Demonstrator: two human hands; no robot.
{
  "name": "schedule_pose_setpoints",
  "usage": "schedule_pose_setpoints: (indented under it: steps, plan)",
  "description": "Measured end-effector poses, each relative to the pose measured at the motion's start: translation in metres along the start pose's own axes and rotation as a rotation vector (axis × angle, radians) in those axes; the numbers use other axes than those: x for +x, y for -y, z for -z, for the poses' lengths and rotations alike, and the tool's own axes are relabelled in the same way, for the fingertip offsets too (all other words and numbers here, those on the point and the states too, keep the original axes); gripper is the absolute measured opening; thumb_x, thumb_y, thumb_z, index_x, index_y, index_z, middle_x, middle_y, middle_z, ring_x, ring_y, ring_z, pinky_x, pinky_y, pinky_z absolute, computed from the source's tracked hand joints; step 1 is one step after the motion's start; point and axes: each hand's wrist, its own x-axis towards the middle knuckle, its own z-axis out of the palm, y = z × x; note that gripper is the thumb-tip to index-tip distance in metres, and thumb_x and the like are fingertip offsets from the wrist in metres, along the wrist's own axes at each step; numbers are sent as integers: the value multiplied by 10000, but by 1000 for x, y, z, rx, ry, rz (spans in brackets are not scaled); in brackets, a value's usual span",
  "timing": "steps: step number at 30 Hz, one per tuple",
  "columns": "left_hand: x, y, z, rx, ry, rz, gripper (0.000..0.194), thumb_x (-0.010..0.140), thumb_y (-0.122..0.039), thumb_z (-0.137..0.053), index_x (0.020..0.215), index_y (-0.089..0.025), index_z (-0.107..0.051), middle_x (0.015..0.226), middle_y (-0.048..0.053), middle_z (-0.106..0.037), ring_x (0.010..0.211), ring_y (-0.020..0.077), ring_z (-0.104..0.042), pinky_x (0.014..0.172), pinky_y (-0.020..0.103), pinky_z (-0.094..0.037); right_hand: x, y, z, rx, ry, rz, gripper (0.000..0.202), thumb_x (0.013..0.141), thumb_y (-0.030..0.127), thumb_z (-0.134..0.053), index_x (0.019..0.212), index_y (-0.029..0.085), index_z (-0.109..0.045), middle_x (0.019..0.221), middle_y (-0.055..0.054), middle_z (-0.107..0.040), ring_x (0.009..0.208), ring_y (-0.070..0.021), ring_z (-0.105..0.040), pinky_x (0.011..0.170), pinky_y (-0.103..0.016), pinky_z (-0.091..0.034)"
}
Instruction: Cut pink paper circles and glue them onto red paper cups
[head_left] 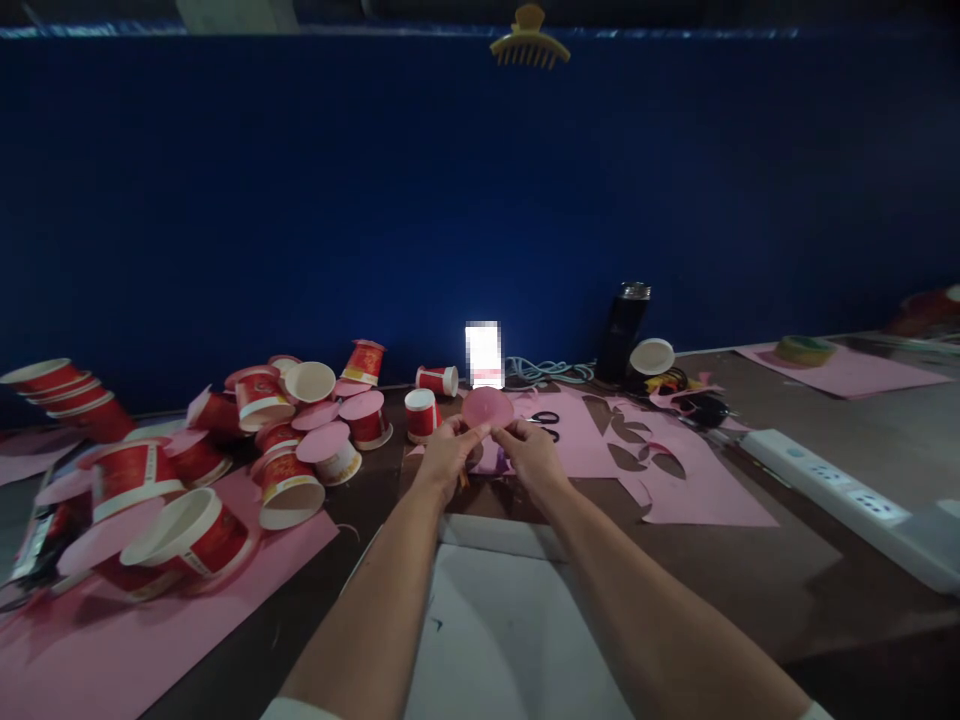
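Both of my hands meet in the middle of the view around a pink paper disc [487, 406]. My left hand [448, 458] pinches its lower left edge, and my right hand [534, 452] pinches the lower right edge. Whether the disc is fixed to something behind it is hidden. Just left of my hands a red paper cup [422, 414] stands upright, with another paper cup [437, 381] lying on its side behind it. Black-handled scissors [546, 426] lie to the right on pink paper [581, 455].
Many red paper cups [281, 490], several with pink discs, crowd the left on a pink sheet [247, 560]. At right are cut pink paper [705, 490], a white power strip [840, 490] and a dark flask [624, 335]. A glowing screen [484, 352] stands before the blue partition [360, 200].
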Motion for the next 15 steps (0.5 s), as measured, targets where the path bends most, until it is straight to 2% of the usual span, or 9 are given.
schedule_pose_setpoints:
  steps: [3, 7, 11, 15]
  plan:
    - [1, 3, 2, -19, 26, 0, 353, 594, -382, -771, 750, -135, -573, 530, -44, -476, 435, 51, -397, 448, 202, -291, -2, 4, 0, -57, 18, 30, 299, 682, 458, -632, 690, 160, -646, 565, 22, -563, 488, -97, -420, 476, -230, -306]
    - [3, 6, 4, -28, -53, 2, 343, 576, -378, -779, 721, -120, -605, 542, -23, -509, 458, 62, -430, 463, 205, -314, -5, 7, -2, -95, 62, 69, 287, 697, 444, -615, 644, 162, -637, 591, 16, -583, 520, -102, -443, 503, -231, -323]
    - [3, 5, 3, -18, -108, -1, 324, 552, -328, -791, 739, -110, -639, 540, -18, -525, 472, 70, -451, 473, 205, -326, -5, 5, -3, -91, 70, 74, 279, 704, 430, -607, 682, 155, -647, 607, 8, -589, 529, -105, -444, 501, -228, -327]
    - [1, 4, 1, -32, -90, 13, 294, 559, -335, -784, 674, -119, -620, 479, -36, -477, 467, 79, -461, 486, 209, -343, -5, 5, -3, -105, 56, 60, 285, 703, 437, -605, 687, 156, -642, 603, 7, -590, 515, -106, -442, 492, -228, -325]
